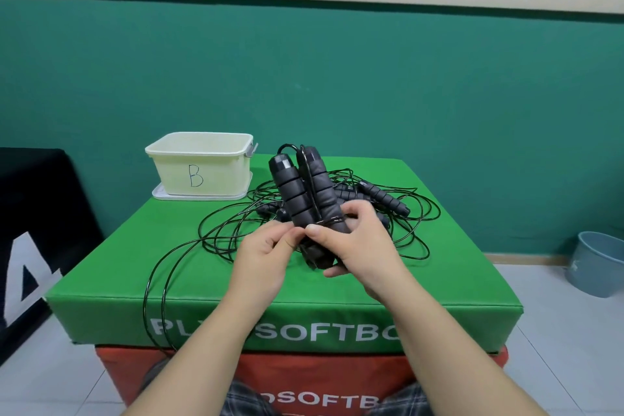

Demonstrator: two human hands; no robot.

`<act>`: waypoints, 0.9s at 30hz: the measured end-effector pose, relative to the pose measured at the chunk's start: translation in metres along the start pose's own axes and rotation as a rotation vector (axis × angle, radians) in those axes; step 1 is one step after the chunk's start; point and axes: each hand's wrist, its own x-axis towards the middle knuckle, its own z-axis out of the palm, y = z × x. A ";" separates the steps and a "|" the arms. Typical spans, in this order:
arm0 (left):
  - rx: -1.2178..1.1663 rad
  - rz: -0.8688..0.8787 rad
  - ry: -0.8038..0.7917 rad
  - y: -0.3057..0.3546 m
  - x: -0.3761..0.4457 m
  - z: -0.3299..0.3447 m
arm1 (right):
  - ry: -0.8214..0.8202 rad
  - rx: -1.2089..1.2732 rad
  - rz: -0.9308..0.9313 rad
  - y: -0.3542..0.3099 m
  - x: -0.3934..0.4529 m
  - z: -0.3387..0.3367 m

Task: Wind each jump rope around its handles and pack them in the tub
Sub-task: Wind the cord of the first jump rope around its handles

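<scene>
Two black ribbed jump rope handles (304, 192) stand side by side, upright above the green box. My right hand (358, 246) grips their lower ends, thumb pressed on a turn of thin black cord wrapped around them. My left hand (266, 253) pinches that cord just left of the handles. The loose cord (158, 273) loops off the box's front left edge. More handles (385, 197) and tangled black cord (415, 213) lie behind my hands. The cream tub (202, 164) marked "B" sits at the back left, on its lid, and looks empty.
The green soft box (439, 280) rests on a red one (337, 378). A black padded block (37, 213) stands to the left. A blue-grey bucket (597, 263) is on the tiled floor at right. A green wall is close behind.
</scene>
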 end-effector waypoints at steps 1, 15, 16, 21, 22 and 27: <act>0.018 -0.031 0.038 0.002 -0.001 0.002 | 0.088 -0.080 -0.109 0.005 0.000 0.001; 0.143 -0.070 0.165 0.005 0.002 0.014 | 0.028 -0.769 -0.396 0.032 0.019 0.004; 0.170 -0.014 0.137 0.003 0.002 0.013 | 0.030 -0.741 -0.362 0.030 0.022 0.002; 0.187 0.107 -0.019 -0.020 0.006 0.008 | 0.051 -0.329 -0.174 0.029 0.040 0.000; 0.156 0.111 -0.055 -0.024 0.008 0.007 | 0.058 -0.255 -0.171 0.030 0.044 0.001; 0.118 0.109 -0.067 -0.040 0.019 0.000 | 0.015 0.069 -0.147 0.039 0.058 0.005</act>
